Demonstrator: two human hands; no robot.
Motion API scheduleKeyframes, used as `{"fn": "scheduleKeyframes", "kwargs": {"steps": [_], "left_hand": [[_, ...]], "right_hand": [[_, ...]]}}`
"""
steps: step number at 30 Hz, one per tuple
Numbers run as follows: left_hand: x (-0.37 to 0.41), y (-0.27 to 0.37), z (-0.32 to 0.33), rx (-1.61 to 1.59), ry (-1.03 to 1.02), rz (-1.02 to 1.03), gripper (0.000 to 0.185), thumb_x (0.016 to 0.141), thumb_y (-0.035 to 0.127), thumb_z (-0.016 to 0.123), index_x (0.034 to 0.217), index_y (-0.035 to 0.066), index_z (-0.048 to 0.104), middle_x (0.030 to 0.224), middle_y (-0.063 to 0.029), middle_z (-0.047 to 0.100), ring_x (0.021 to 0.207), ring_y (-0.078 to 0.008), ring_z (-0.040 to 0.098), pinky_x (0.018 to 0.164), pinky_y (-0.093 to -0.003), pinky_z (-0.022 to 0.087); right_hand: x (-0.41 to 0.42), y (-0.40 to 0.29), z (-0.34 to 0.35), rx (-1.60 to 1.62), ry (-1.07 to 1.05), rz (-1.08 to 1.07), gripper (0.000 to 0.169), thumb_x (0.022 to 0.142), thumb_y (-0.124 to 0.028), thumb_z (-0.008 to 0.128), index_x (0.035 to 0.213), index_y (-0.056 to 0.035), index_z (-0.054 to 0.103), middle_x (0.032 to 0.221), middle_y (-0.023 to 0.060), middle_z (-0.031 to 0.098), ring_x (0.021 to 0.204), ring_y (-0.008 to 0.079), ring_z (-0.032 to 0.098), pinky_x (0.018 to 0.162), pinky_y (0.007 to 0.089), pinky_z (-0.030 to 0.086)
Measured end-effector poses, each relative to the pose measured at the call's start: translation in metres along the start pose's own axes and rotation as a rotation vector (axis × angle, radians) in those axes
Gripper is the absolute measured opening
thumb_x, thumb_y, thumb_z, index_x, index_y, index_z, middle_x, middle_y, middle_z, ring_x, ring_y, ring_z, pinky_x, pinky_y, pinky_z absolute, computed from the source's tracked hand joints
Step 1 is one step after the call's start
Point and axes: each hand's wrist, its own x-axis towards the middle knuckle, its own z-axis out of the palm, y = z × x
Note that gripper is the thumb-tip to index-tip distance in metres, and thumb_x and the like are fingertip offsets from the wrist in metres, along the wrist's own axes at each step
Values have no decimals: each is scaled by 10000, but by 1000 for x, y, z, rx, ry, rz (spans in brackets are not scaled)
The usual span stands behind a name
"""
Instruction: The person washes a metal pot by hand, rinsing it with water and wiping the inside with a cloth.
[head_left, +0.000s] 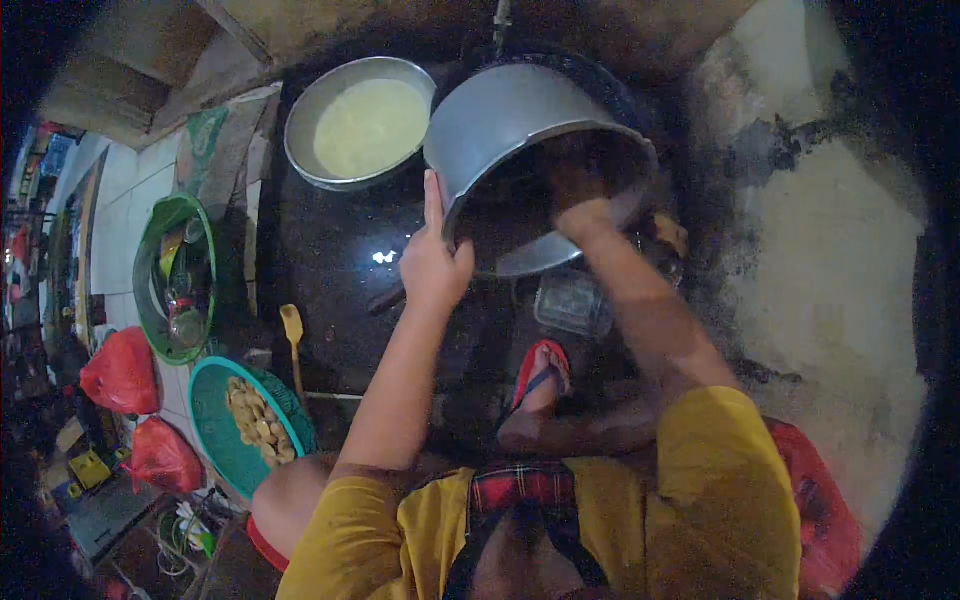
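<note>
A large metal pot (517, 97) is tipped on its side, its dark mouth facing me. My left hand (437, 262) grips the pot's left rim, thumb at the rim and a finger along the outer wall. Inside the mouth is my right hand (585, 214), its fingers lost in shadow, so whether it holds anything is hidden. Left of the pot stands a metal basin (300, 142) with pale yellowish liquid (371, 127) in it. A clear plastic container (572, 304) lies on the dark wet floor (337, 255) below the pot, near my right forearm.
At left are a green basin (212, 300) of dishware and a teal basket (214, 427) of light-brown pieces. A yellowish spatula (292, 326) leans near the basket. Two red plastic bags (124, 371) sit farther left. A stained wall (817, 277) rises at right. My sandalled foot (541, 375) is below the container.
</note>
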Motion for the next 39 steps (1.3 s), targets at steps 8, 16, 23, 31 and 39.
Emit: {"fn": "scheduleKeyframes", "kwargs": {"steps": [8, 16, 23, 31, 39], "left_hand": [[2, -10, -10, -76, 148, -60, 575, 841, 379, 429, 1326, 132, 242, 780, -236, 596, 693, -416, 575, 631, -464, 441], [1, -29, -20, -297, 113, -343, 588, 851, 484, 351, 1037, -45, 529, 913, -272, 573, 900, -414, 541, 758, -428, 422], [6, -60, 1, -422, 127, -359, 605, 851, 488, 350, 1127, -36, 473, 1028, -274, 539, 1014, -398, 493, 850, -418, 384], [12, -82, -15, -348, 49, -360, 544, 830, 444, 421, 1137, -3, 462, 1071, -242, 529, 985, -377, 512, 835, -408, 399], [-47, -81, 25, -761, -24, -408, 486, 765, 378, 600, 1043, -2, 478, 1000, -175, 543, 781, -225, 541, 689, -308, 426]], "right_hand": [[20, -8, 9, -84, -189, -404, 324, 766, -329, 463, 926, -117, 650, 1020, 113, 602, 927, 291, 570, 807, 411, 427], [21, -89, -8, 556, 102, -186, 332, 823, -247, 381, 1022, -70, 579, 1051, 163, 558, 930, 306, 535, 820, 412, 410], [9, -84, -43, 326, -299, -124, 314, 797, -286, 453, 978, -71, 593, 902, 179, 590, 868, 318, 555, 732, 417, 457], [-34, -36, -103, -34, -316, -552, 319, 636, -203, 647, 927, -97, 571, 840, 116, 547, 790, 312, 564, 683, 415, 475], [-42, -53, -91, 90, 4, -415, 389, 583, -153, 675, 949, -110, 550, 833, 87, 536, 774, 275, 562, 657, 373, 475]]}}
